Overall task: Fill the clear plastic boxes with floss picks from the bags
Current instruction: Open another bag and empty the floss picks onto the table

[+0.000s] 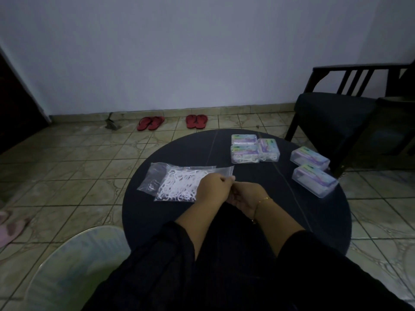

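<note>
White floss picks lie heaped inside a clear zip bag on the left part of a round dark table. A second clear bag sticks out from under its left edge; its contents are hard to make out, and it looks nearly flat.

Both hands meet at the bag's right end. The left hand is seen from the back, fingers curled and pinching the bag's edge, and it covers the near right corner of the bag. The right hand lies palm-up just beside it, fingertips tucked toward the same edge; whether they actually grip the plastic cannot be told, since the left hand and the dim light hide the contact. A thin gold bracelet circles the right wrist. Black sleeves fill the lower frame and hide the table's near rim.

Three clear plastic boxes sit clustered at the far side of the table, touching one another, with white picks showing in their lower parts beneath printed labels. Two more boxes lie at the right edge, well apart from the bags; their fill is unclear.

On the tiled floor beyond, two pairs of red flip-flops rest near the wall. A dark armchair is cut off at right, a pale round object at lower left is blurred, and a pink slipper is cropped by the left border.
</note>
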Motion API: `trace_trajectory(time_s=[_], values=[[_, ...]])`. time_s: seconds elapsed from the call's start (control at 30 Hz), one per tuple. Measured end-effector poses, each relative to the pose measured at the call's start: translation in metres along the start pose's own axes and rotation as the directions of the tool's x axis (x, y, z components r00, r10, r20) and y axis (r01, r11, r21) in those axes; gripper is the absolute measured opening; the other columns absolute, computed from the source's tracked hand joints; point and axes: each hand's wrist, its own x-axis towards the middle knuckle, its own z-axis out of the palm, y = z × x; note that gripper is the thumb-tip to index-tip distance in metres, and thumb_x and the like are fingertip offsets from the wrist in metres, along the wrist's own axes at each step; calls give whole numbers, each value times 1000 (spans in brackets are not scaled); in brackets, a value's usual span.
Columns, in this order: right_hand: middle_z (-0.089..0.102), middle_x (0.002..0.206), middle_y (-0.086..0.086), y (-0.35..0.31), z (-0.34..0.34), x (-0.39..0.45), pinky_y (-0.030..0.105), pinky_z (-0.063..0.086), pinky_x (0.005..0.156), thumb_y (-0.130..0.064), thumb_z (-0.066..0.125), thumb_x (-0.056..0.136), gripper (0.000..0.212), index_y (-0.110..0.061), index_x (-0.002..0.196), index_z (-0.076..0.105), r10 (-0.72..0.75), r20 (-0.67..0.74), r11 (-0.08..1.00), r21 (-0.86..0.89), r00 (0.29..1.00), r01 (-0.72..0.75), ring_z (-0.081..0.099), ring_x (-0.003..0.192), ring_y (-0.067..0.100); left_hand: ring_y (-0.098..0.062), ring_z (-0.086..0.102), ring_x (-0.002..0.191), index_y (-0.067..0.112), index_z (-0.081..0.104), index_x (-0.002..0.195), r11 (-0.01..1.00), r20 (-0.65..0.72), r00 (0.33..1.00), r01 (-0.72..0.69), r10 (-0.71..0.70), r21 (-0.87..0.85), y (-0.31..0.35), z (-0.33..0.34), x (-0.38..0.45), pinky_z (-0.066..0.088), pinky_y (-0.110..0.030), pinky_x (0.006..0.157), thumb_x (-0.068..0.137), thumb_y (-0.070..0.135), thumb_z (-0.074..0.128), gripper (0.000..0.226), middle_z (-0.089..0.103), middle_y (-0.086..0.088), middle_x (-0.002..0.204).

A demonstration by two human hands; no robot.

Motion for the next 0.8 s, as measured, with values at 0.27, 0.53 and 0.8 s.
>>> trace_trajectory(time_s=[0.27, 0.53, 0.8], values=[[66, 69, 15, 1, 5, 7, 31, 57, 67, 5, 54, 89, 12, 6, 84, 65, 34, 4, 998, -48, 999, -34, 64, 63, 20, -27, 62, 93, 4, 71, 99, 992, 36, 992, 124, -123, -11, 0, -7, 15, 39, -27, 69, 91, 33, 57, 33, 69, -12, 97], [60, 75, 14, -4, 8, 16, 41, 57, 73, -6, 56, 89, 11, -6, 78, 57, -54, -86, 934, -356, 995, 20, 61, 70, 26, -20, 51, 66, 12, 54, 57, 997, 49, 996, 80, -79, -20, -5, -12, 12, 31, -28, 52, 91, 28, 56, 37, 50, 0, 57], [59, 62, 8, -16, 2, 11, 24, 43, 45, -11, 55, 90, 16, -3, 79, 64, -194, -152, 741, -670, 969, 43, 54, 51, 16, -22, 61, 61, 15, 51, 57, 998, 48, 999, -3, 6, -58, -9, -26, 10, 50, -33, 63, 86, 26, 56, 32, 62, -7, 61]])
